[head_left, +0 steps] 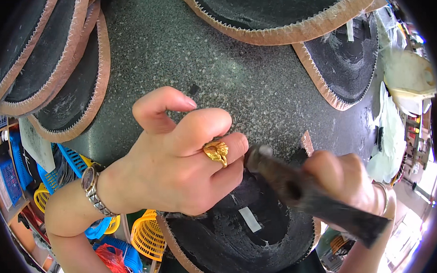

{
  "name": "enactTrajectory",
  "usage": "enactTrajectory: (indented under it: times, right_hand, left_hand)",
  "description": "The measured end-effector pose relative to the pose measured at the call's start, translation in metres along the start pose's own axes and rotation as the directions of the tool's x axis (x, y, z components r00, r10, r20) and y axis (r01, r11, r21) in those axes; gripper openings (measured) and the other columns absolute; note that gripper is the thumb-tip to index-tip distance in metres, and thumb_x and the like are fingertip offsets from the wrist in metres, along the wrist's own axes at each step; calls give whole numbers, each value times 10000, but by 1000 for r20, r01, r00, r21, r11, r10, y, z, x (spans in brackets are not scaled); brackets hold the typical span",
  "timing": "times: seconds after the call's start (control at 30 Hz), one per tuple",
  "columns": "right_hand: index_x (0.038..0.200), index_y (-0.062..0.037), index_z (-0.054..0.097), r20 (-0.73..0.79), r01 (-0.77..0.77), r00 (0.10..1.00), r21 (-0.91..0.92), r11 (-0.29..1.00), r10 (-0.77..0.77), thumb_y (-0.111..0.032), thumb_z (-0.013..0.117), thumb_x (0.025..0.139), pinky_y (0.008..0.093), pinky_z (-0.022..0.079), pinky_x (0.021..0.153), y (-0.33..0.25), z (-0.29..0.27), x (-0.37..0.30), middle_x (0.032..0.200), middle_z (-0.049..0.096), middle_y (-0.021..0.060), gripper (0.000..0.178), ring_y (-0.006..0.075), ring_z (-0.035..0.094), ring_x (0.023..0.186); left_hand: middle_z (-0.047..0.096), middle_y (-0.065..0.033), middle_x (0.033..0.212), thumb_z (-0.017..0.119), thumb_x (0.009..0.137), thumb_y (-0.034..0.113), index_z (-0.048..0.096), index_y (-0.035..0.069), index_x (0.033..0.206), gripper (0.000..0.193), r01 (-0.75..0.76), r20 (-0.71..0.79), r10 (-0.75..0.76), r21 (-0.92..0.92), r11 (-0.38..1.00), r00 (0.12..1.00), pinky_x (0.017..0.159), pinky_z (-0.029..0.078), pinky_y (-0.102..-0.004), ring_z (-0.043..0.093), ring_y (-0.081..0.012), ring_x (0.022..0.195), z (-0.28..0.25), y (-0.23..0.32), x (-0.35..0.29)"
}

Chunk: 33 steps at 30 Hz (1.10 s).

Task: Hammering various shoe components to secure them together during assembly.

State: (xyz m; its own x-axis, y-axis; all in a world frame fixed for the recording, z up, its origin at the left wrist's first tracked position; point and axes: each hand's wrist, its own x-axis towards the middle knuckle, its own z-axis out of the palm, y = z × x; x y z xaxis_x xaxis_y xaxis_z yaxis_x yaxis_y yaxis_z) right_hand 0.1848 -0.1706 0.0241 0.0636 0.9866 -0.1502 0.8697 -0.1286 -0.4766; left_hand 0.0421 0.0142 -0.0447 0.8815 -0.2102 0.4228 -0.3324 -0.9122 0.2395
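My left hand [190, 156], with a gold ring and a wristwatch, is curled over the near black shoe upper [222, 237]. Its lower fingers close at the upper's far edge, while the outer fingers are bent and raised; the thumb is hidden. A tan band with zigzag stitching rims this piece, and a small white strip [250, 219] lies on it. Closed around a hammer [317, 200], my right hand [343, 180] is at the right. The hammer's head is blurred and slants across the upper, one end close beside my left fingertips.
Overlapping shoe uppers [78, 107] lie at the left of the speckled dark worktop [162, 52]. More uppers [277, 33] are at the far right. A small black scrap [194, 89] sits beyond my left hand. Yellow baskets [147, 235] and blue baskets [72, 161] stand below at left.
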Motion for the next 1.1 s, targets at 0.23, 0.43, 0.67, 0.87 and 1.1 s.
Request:
enactTrajectory:
  times: [0.23,0.43,0.67,0.87,1.1]
  right_hand:
    - [888,-16,480,37,10,999,110,994,-14,-92,603,751,338,439,366,11,19,-11,629,484,86,199,229,553,447]
    - [885,-18,470,44,29,998,180,983,-37,-89,597,763,343,444,377,15,13,-5,636,489,88,191,240,556,451]
    - [884,-9,462,135,68,988,90,994,-79,-118,591,765,358,428,358,12,9,10,616,474,90,207,248,538,423]
    - [909,-3,466,121,22,992,148,989,-40,-112,598,759,357,438,372,15,4,1,629,489,106,227,257,552,438]
    - [923,1,475,141,18,989,136,991,-37,-112,604,779,353,452,397,12,-1,3,661,504,114,223,271,567,468]
  left_hand:
    - [571,104,803,815,488,219,730,198,847,370,415,113,-399,-227,881,910,754,270,-345,403,-223,834,1,2,-2]
    - [552,111,768,804,521,179,717,192,821,312,320,73,-312,-226,920,947,752,264,-355,396,-219,827,3,8,-11]
    - [542,111,766,781,560,192,714,175,824,273,297,87,-292,-51,953,952,767,258,-372,382,-221,825,-3,19,-14]
    - [569,107,758,819,548,179,727,186,837,304,486,73,-486,-273,830,871,769,266,-355,385,-212,833,5,18,-10]
    - [555,111,733,809,555,143,719,187,818,281,438,14,-450,-255,862,893,761,257,-353,381,-220,834,6,22,-14]
